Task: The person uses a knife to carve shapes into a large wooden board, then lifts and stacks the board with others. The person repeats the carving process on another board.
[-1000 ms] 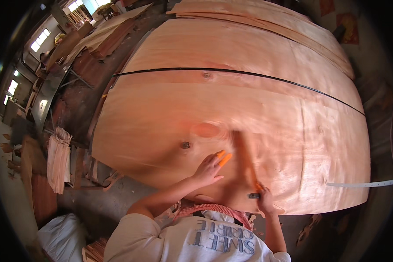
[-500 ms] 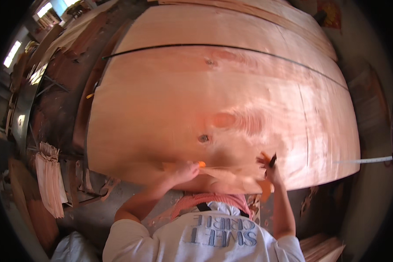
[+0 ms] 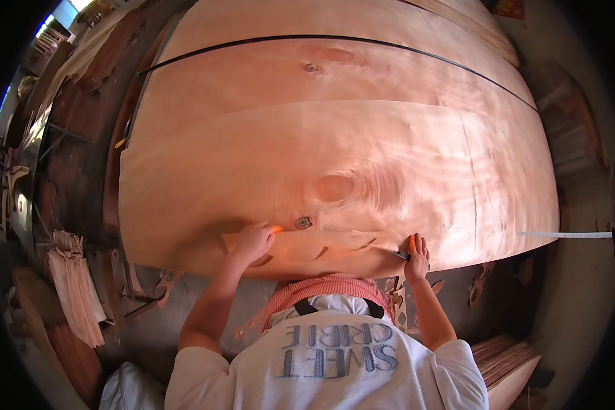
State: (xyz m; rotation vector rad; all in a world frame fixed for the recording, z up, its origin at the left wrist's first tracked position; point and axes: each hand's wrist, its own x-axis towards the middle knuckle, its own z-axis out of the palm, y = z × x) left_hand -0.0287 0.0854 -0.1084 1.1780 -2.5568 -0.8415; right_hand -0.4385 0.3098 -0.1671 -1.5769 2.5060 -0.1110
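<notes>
A wide sheet of pinkish wood veneer lies before me, with a dark knot near its front. My left hand rests low on the sheet, fingers closed together. An orange tip shows at those fingers; whether it is a finger cover or a held piece is unclear. Between my hands runs a loose-looking veneer strip with several dark crescent-shaped gaps. At its right end my right hand is closed around a small dark tool, perhaps a knife. Orange shows at its fingers too.
A thin black strip crosses the veneer stack at the far side. A pale measuring rule juts from the right edge. Bundled veneer strips hang at the left, and stacked sheets stand at the lower right.
Both hands have moved; my left hand is farther left and away from me. The front strip, blurred and raised before, now lies flatter. A curved sheet edge now shows below the black strip.
</notes>
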